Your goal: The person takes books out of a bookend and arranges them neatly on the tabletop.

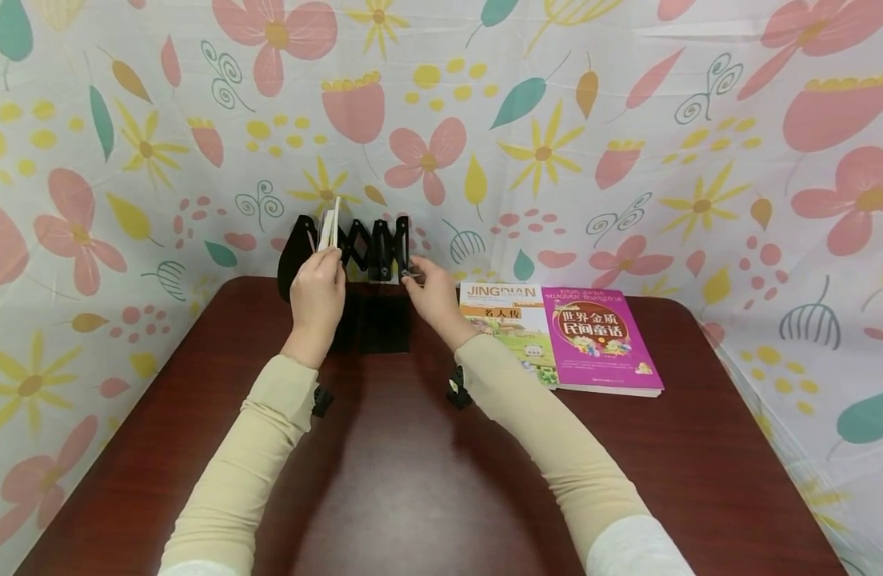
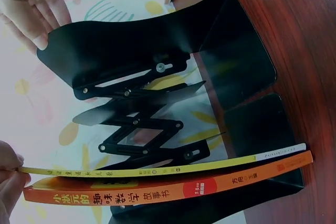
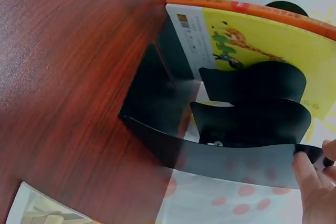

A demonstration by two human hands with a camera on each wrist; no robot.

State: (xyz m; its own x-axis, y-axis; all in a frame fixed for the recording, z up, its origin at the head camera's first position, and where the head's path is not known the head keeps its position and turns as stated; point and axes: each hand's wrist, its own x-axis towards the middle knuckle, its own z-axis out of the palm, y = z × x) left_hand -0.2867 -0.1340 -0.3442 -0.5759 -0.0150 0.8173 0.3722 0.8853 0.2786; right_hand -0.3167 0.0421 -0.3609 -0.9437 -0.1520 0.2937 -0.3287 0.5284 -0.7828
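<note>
A black folding bookend (image 1: pixel 384 328) with scissor-like crossed links stands at the back of the table, pulled out sideways. My left hand (image 1: pixel 317 292) pinches the upper edges of two upright books near its left end. In the left wrist view these are a thin yellow book (image 2: pixel 121 172) and a thicker orange book (image 2: pixel 152 194), side by side by the left end panel. My right hand (image 3: pixel 315 182) grips the upper edge of the right end panel (image 3: pixel 236 162). Between that panel and the yellow book stand black divider plates (image 3: pixel 252 121).
Two more books lie flat to the right of the bookend: a white one titled JINGDIAN (image 1: pixel 502 320) and a purple one (image 1: pixel 600 336). The reddish-brown table (image 1: pixel 398 480) backs onto a flower-patterned cloth (image 1: pixel 441 104).
</note>
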